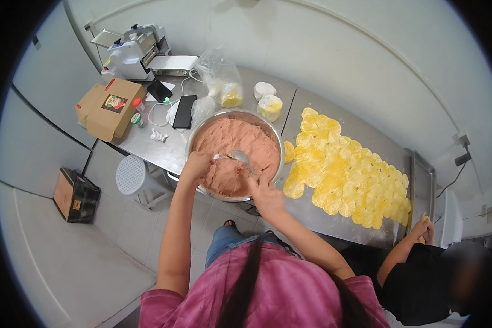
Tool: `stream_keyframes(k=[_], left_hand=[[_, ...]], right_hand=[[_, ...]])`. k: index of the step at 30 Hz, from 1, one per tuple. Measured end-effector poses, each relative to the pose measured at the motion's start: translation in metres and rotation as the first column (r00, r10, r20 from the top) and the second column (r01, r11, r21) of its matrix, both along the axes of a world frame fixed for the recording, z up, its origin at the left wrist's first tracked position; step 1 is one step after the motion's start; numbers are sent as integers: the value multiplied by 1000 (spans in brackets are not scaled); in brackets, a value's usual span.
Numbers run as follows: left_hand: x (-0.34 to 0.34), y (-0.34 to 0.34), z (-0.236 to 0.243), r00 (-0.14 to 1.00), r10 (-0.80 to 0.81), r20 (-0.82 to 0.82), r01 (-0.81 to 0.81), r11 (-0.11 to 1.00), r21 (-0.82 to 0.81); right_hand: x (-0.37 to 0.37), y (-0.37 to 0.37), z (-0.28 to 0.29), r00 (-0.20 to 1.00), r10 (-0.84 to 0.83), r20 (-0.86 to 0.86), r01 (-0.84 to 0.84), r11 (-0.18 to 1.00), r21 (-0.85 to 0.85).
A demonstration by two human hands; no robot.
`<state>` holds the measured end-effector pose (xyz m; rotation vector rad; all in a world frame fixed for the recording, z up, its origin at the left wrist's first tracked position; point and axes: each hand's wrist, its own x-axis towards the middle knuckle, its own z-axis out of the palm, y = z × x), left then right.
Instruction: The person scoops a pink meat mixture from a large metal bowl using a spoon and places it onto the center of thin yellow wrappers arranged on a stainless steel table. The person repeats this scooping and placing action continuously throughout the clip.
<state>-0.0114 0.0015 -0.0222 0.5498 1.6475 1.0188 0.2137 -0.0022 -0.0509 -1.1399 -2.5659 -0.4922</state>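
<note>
A large steel bowl (282,158) stands at the table's front edge, filled with smooth pink minced filling (235,136). At its left rim, my left hand (199,165) is closed around the handle of a metal spoon (220,157). My right hand (266,194), over the bowl's lower right side, grips a second metal spoon (242,157). The two spoons meet over the middle of the filling. Below them the filling's surface is uneven. Just right of the bowl, overlapping round yellow wrappers (339,164) cover much of the steel table.
Behind the bowl are plastic bags (216,74), round yellow-and-white stacks (269,107) and a phone (185,112). Farther left stand a cardboard box (115,109) and a white machine (136,52). A stool (132,175) is below. At right, a co-worker's hands (422,228) hold something yellow.
</note>
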Motion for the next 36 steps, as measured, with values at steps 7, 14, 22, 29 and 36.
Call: stream_keyframes(k=[7, 14, 22, 29, 36], left_hand=[[24, 1, 5, 999, -41, -24, 44, 993, 110], [28, -1, 0, 999, -32, -39, 37, 989, 143], [30, 3, -3, 982, -46, -183, 69, 990, 122], [27, -3, 12, 993, -12, 118, -8, 985, 170], [26, -13, 12, 988, 35, 151, -74, 964, 257]], right_hand=[[9, 18, 16, 997, -1, -77, -2, 999, -43], [17, 21, 14, 1000, -9, -28, 8, 999, -32], [16, 21, 17, 998, 45, -48, -47, 998, -51], [17, 21, 12, 994, 108, 28, -111, 983, 148], [13, 27, 13, 994, 109, -24, -104, 982, 157]])
